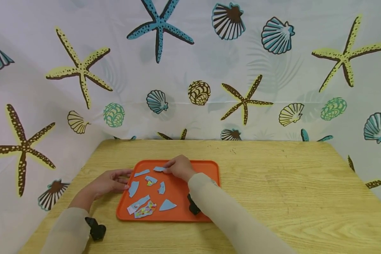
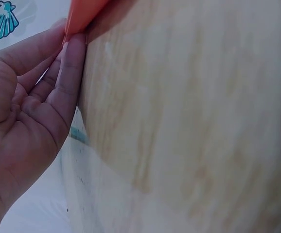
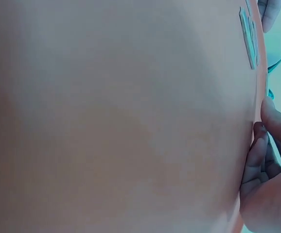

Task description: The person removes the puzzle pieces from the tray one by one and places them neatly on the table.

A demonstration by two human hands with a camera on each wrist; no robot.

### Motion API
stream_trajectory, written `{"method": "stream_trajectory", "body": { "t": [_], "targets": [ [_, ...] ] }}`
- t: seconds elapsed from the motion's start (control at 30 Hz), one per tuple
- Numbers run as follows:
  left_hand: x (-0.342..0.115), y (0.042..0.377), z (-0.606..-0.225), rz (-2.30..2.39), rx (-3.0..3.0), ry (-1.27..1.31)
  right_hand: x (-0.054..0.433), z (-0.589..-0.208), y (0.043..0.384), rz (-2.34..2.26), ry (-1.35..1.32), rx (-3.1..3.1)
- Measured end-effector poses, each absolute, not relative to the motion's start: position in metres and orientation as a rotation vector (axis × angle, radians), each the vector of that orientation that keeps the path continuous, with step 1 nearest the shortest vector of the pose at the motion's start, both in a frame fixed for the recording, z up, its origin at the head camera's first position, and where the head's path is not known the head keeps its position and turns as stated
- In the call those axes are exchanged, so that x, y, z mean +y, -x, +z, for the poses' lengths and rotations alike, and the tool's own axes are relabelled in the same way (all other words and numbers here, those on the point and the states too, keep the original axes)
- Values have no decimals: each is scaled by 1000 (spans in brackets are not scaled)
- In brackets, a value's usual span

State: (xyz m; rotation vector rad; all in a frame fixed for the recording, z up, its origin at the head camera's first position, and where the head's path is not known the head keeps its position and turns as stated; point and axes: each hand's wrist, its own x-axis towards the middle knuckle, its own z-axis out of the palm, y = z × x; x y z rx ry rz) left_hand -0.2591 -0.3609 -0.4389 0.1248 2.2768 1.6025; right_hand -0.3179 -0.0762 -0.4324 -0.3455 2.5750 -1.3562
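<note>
On the orange tray point(image 1: 184, 190) lie several torn pale-blue paper pieces, some with a colourful print. My left hand point(image 1: 109, 183) grips the tray's left rim, thumb and fingers about the edge, as the left wrist view point(image 2: 38, 92) also shows. Toward the tray's back edge, my right hand point(image 1: 180, 167) pinches the right end of a small blue paper strip point(image 1: 159, 169). In the right wrist view its fingers point(image 3: 257, 160) are curled low over the tray, and the strip is hidden there. Left of that strip lies another narrow strip point(image 1: 141, 173).
A blue wedge point(image 1: 133, 189) lies by the left rim, and a blue triangle point(image 1: 168, 205) near the front. Two printed pieces, one colourful point(image 1: 145, 209), sit at the front left. The tray rests on a wooden table point(image 1: 289, 187) before a shell-patterned cloth point(image 1: 209, 70).
</note>
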Motion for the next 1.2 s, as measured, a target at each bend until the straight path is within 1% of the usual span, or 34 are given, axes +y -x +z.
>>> {"method": "stream_trajectory", "body": {
  "t": [0.37, 0.8, 1.03, 1.2],
  "targets": [
    [-361, 260, -437, 1594, 2287, -121, -68, -436, 328, -1427, 447, 2515],
    [-359, 259, -438, 1574, 2287, -96, -42, -413, 340, -1440, 539, 2457],
    [-359, 259, -439, 1597, 2270, -108, -7, -389, 358, -1480, 530, 2471],
    [-359, 259, -439, 1592, 2277, -100, 27, -381, 372, -1505, 532, 2491]
  ]
}}
